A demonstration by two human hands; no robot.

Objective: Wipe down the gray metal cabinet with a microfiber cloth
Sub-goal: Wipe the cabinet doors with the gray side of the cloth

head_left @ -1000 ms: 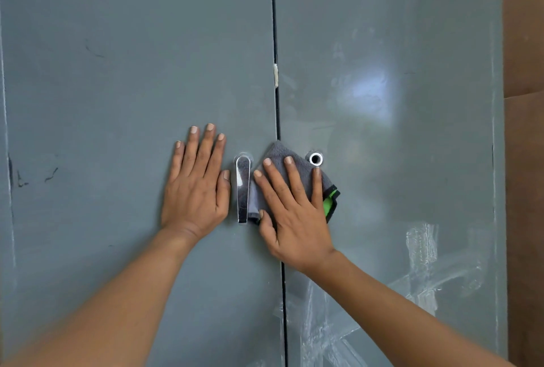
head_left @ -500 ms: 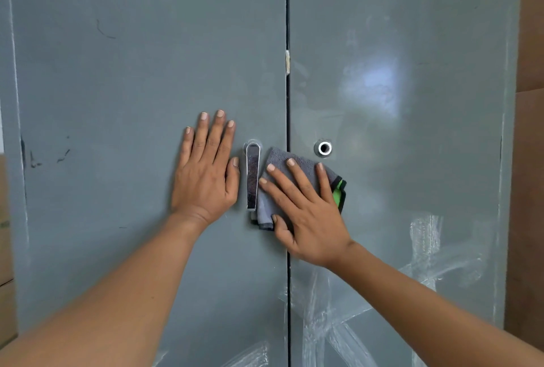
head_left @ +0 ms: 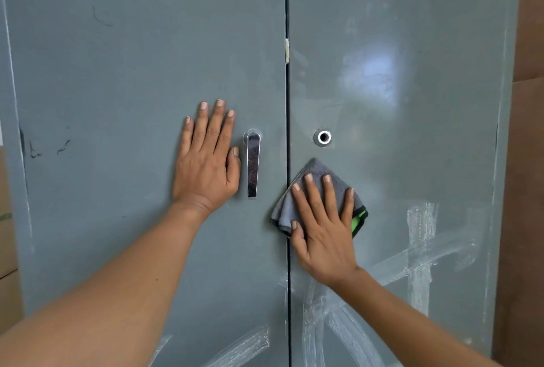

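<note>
1. Two doors make up the cabinet, which fills most of the frame, split by one dark seam down the middle.
2. One chrome handle sits left of the seam; one round lock right of it.
3. Two hands: the left hand lies flat, fingers spread, beside the handle; the right hand presses one folded gray cloth with straight fingers across the seam, lower center.
4. Several whitish streaks mark the lower right.
5. Cabinet edges run out of frame; most of the cloth hides under the hand, a green patch peeking out.
</note>
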